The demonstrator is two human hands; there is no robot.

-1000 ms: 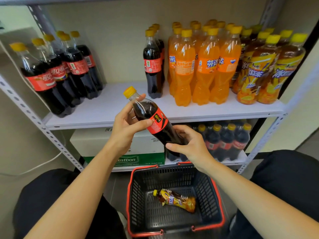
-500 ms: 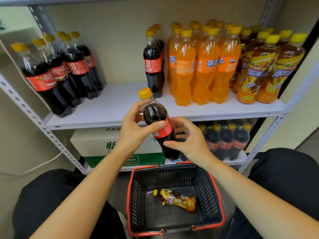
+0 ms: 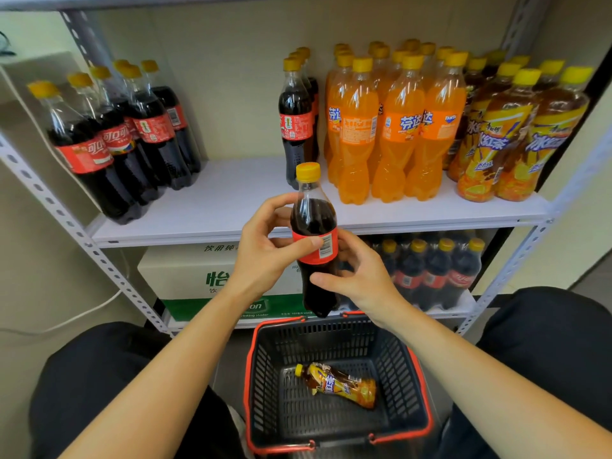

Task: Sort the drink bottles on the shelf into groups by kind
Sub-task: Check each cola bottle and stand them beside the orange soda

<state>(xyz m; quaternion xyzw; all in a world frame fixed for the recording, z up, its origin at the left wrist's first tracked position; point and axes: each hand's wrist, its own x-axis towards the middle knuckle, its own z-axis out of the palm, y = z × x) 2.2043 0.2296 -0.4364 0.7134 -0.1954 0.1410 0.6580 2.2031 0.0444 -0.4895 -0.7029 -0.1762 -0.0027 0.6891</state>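
Holding one upright cola bottle (image 3: 314,223), yellow-capped and red-labelled, before the shelf (image 3: 231,197) edge, you grip its label with your left hand (image 3: 265,256) and curl your right hand (image 3: 361,276) round its dark lower body. Six colas (image 3: 149,127) stand left; one tea bottle (image 3: 337,384) lies in the basket (image 3: 394,359).

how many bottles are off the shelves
2: a cola bottle held by the left hand and right hand, and an iced tea bottle lying in the basket. None looks hidden.
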